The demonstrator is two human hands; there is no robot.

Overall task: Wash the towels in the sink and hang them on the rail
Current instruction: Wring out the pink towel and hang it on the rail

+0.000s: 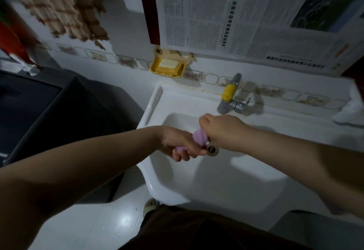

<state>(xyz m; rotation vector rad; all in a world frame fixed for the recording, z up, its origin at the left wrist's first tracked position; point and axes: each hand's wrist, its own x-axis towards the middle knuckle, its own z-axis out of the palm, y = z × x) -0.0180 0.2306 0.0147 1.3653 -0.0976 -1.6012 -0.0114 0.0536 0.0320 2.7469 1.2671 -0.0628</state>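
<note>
A small purple towel (199, 137), twisted into a tight roll, is held over the white sink (197, 178) above the drain (212, 149). My left hand (178, 144) grips its lower end, with a bit of purple cloth showing between the fingers. My right hand (222, 129) grips the upper end, fist closed around it. A brown checked towel (59, 7) hangs at the top left; the rail it hangs from is not visible.
A grey tap (229, 99) with a yellow band sticks out of the wall above the sink. A yellow soap dish (168, 67) with a white bar hangs on the tiles. Newspaper (236, 13) covers the wall. A dark appliance (39, 107) stands at left.
</note>
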